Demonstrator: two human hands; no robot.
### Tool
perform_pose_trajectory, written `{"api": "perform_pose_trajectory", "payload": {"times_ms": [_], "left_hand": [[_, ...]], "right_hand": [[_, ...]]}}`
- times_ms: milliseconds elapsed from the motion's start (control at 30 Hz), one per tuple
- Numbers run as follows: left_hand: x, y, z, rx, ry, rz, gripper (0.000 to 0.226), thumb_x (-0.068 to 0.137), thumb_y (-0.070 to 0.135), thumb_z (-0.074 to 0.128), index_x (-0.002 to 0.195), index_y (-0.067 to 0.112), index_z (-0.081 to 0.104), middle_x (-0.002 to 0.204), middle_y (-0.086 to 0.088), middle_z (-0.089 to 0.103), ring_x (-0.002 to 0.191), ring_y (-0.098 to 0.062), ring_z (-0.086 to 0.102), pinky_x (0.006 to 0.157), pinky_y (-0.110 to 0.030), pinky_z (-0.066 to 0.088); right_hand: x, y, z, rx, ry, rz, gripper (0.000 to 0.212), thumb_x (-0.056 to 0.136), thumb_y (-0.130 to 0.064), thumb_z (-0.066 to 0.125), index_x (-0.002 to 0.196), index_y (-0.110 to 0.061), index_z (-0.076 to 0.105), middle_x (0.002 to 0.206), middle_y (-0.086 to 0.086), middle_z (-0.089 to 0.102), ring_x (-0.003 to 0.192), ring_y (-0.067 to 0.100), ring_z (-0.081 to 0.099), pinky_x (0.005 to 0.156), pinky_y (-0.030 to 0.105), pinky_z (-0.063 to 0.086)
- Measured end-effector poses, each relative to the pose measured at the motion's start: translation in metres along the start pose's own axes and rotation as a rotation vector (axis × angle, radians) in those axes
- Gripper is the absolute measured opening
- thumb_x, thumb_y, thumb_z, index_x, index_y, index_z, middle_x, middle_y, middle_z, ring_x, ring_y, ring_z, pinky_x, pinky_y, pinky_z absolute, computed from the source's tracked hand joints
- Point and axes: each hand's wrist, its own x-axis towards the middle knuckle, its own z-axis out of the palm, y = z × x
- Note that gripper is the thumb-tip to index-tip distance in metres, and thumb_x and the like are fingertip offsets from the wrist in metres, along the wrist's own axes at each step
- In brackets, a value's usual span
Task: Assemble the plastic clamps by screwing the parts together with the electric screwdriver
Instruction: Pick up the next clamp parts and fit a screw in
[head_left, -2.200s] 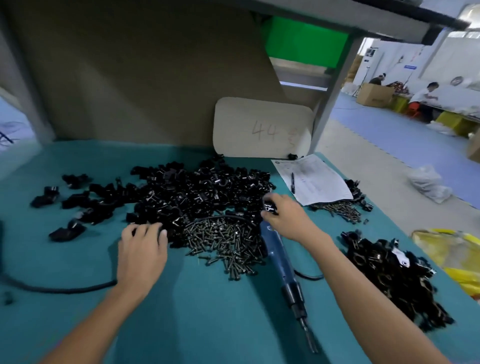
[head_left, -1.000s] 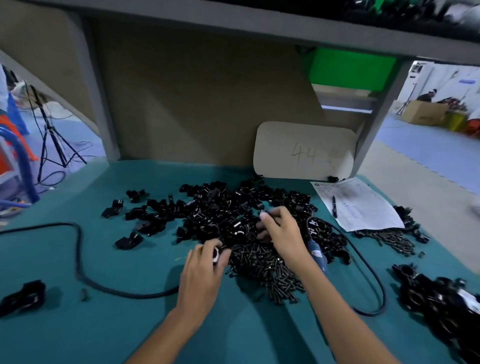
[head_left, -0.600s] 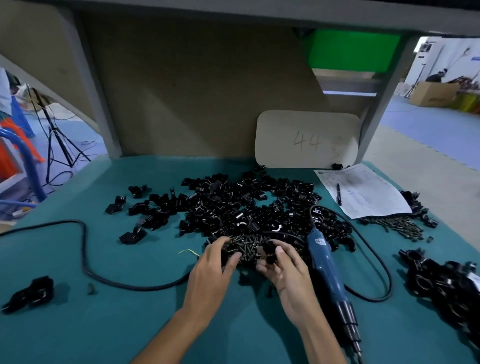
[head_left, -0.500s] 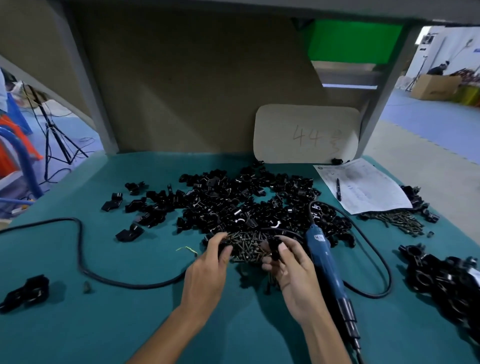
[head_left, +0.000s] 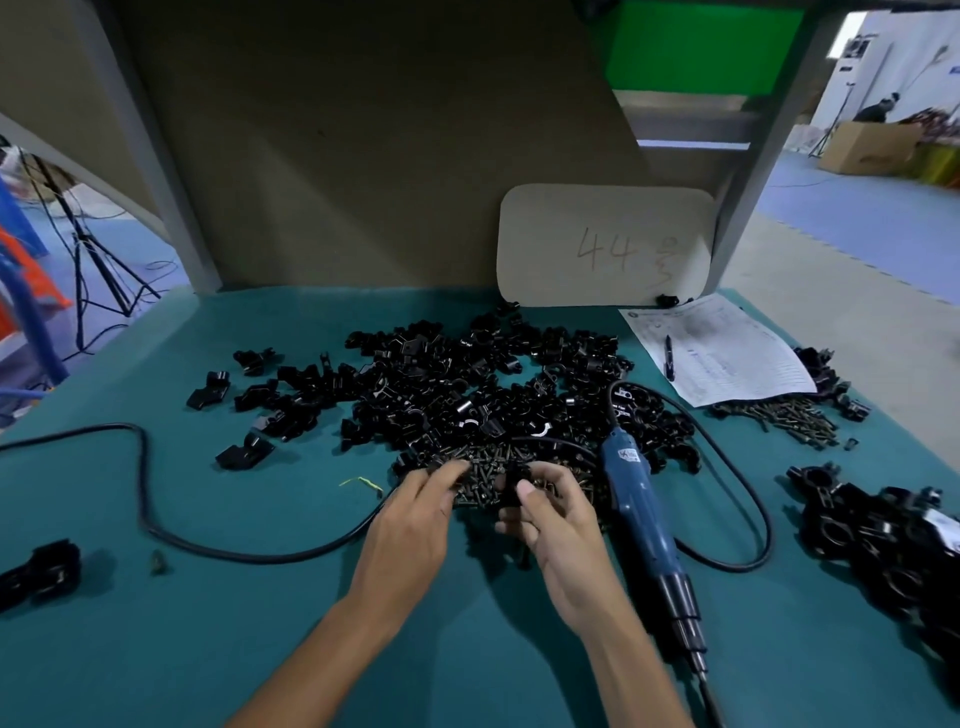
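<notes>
- The right hand (head_left: 556, 525) is pinching a black clamp part (head_left: 514, 480) between the thumb and curled fingertips, holding it over the near edge of the screw pile (head_left: 483, 462).
- The left hand (head_left: 415, 525) is reaching into the same screw pile from the near left, with fingers bent and tips close together. I cannot tell whether a screw is sitting between them.
- The electric screwdriver (head_left: 641, 514), blue-bodied, is lying on the teal table (head_left: 156, 649) just right of the right hand, with its bit end pointing near. Neither hand is touching it. A small label is showing near its far end, too blurred to read.
- A black cable (head_left: 260, 559) is snaking across the near left of the table, and another loop is lying to the right of the tool.
- A heap of loose clamp parts (head_left: 467, 384) is spreading across the middle of the table, just beyond the screws and touching them.
- A cardboard sign (head_left: 605, 244) is leaning against the back panel at far right. It is handwritten "44" plus one character I cannot read.
- A printed sheet (head_left: 737, 358) is lying at far right with a pen (head_left: 670, 356) on it. The print is too small to read.
- More screws (head_left: 789, 415) are lying at the sheet's near edge.
- A clump of clamps (head_left: 893, 545) is sitting at near right, well apart from the hands.
</notes>
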Motion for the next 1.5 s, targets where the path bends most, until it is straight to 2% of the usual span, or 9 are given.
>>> {"api": "perform_pose_trajectory", "payload": {"times_ms": [267,467,667,800,967,1067,1167,1300,1500], "left_hand": [[0.000,-0.002,0.003,-0.002,0.006,0.048,0.022,0.100,0.032,0.056,0.119,0.021,0.055,0.108,0.006,0.054,0.096,-0.011,0.055,0.081,-0.030,0.050],[-0.002,-0.013,0.009,-0.171,-0.010,-0.154,0.060,0.085,0.016,0.072,0.114,0.044,0.027,0.106,0.022,0.046,0.099,0.006,0.054,0.077,-0.005,0.041],[0.001,-0.020,0.012,-0.163,0.070,-0.128,0.033,0.083,0.020,0.082,0.101,0.033,0.059,0.105,0.022,0.063,0.097,0.001,0.062,0.084,-0.021,0.051],[0.003,-0.020,0.009,-0.167,0.079,-0.098,0.020,0.094,0.022,0.070,0.114,0.023,0.072,0.132,0.015,0.055,0.117,0.016,0.048,0.098,-0.003,0.034],[0.002,-0.014,0.005,-0.178,-0.001,-0.150,0.030,0.108,0.035,0.038,0.134,0.036,0.054,0.124,0.018,0.056,0.110,-0.001,0.059,0.093,-0.027,0.049],[0.000,-0.013,0.005,-0.133,-0.002,-0.173,0.037,0.108,0.042,0.025,0.142,0.045,0.040,0.123,0.023,0.052,0.111,0.010,0.051,0.090,-0.009,0.038],[0.002,-0.012,0.007,-0.134,-0.029,-0.196,0.041,0.103,0.051,0.032,0.143,0.042,0.037,0.129,0.024,0.047,0.115,0.019,0.040,0.092,-0.007,0.030],[0.002,-0.014,0.008,-0.093,-0.106,-0.144,0.043,0.100,0.057,0.045,0.139,0.039,0.043,0.126,0.021,0.053,0.110,0.007,0.048,0.091,-0.021,0.041],[-0.003,-0.006,0.003,-0.012,-0.246,-0.018,0.047,0.100,0.056,0.043,0.144,0.040,0.042,0.105,0.016,0.058,0.093,-0.008,0.059,0.079,-0.034,0.052]], "right_hand": [[0.000,0.001,0.006,0.021,-0.007,0.039,0.012,0.098,-0.019,0.067,0.110,-0.022,0.066,0.109,0.011,0.060,0.099,0.025,0.071,0.086,0.032,0.058],[0.003,0.000,0.003,0.138,0.011,0.103,0.007,0.098,-0.013,0.066,0.104,-0.016,0.067,0.107,0.014,0.064,0.097,0.032,0.070,0.082,0.034,0.059],[0.004,0.001,0.002,0.116,-0.004,0.058,0.021,0.099,-0.003,0.063,0.118,-0.009,0.063,0.115,0.015,0.071,0.095,0.027,0.071,0.084,0.034,0.058],[0.000,-0.003,0.004,0.004,-0.017,0.042,0.026,0.102,-0.011,0.060,0.126,-0.019,0.065,0.115,0.011,0.074,0.086,0.022,0.071,0.075,0.029,0.058],[-0.004,-0.006,0.006,-0.121,-0.011,0.015,0.024,0.100,-0.020,0.065,0.114,-0.039,0.068,0.116,0.003,0.076,0.075,0.014,0.067,0.065,0.026,0.054],[-0.001,-0.007,0.008,-0.013,-0.017,0.057,0.026,0.105,-0.023,0.056,0.125,-0.033,0.067,0.120,0.004,0.074,0.088,0.020,0.071,0.078,0.029,0.058],[0.001,-0.006,0.008,0.106,-0.021,0.101,0.034,0.110,-0.017,0.042,0.133,-0.027,0.065,0.124,0.009,0.071,0.095,0.028,0.072,0.084,0.032,0.058],[0.000,-0.003,0.006,0.055,-0.019,0.046,0.028,0.105,-0.016,0.056,0.131,-0.023,0.064,0.130,0.006,0.067,0.114,0.032,0.069,0.092,0.036,0.058],[-0.003,0.000,0.011,-0.218,-0.068,0.025,0.026,0.105,-0.014,0.055,0.123,-0.027,0.069,0.120,-0.006,0.072,0.117,0.013,0.067,0.090,0.026,0.056]]}}
